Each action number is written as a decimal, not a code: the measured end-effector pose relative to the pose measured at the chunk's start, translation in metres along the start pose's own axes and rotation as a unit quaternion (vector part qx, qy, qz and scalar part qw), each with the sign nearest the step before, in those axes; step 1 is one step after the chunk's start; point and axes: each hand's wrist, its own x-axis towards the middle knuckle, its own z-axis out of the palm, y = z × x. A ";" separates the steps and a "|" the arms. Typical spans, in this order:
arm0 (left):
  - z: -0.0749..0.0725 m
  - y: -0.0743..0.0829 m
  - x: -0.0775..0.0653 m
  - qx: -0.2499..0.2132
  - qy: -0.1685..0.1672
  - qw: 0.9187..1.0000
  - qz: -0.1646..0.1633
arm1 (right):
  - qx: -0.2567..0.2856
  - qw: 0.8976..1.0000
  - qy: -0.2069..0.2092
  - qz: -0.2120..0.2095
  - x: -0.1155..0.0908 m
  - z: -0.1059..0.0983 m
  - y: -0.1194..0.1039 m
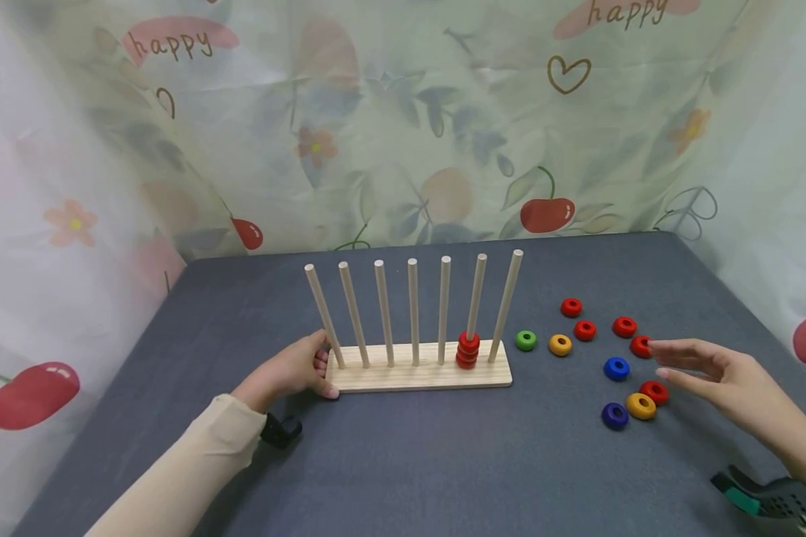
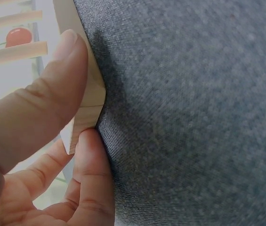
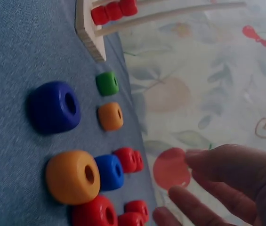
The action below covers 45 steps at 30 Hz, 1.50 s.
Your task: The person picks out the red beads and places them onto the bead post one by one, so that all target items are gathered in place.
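My left hand (image 1: 300,365) grips the left end of a wooden peg rack (image 1: 396,377), thumb along the front edge and fingers around the end; the left wrist view shows the thumb (image 2: 71,70) against the base. Several upright pegs stand on the rack. Three red rings (image 1: 468,350) are stacked on the second peg from the right. Over at the right, my right hand (image 1: 719,369) hovers by the loose rings with nothing in it, fingers extended and thumb apart. Nearest its fingertips are a red ring (image 1: 641,347) and another red ring (image 1: 654,392).
Between rack and right hand lie a green ring (image 1: 526,341), a yellow ring (image 1: 560,344), a blue ring (image 1: 616,368), a dark blue ring (image 1: 615,416), a second yellow ring (image 1: 641,406) and more red rings (image 1: 585,330). A patterned curtain (image 1: 403,149) hangs behind the grey table (image 1: 443,462).
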 end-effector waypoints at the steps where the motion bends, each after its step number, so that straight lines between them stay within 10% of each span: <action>1: 0.000 0.000 0.000 0.000 0.000 1.000 0.001 | -0.001 1.000 -0.004 0.001 0.000 0.000 0.003; 45: 0.000 0.001 0.000 0.021 0.004 1.000 -0.008 | 0.008 0.995 -0.103 -0.011 0.006 0.012 0.035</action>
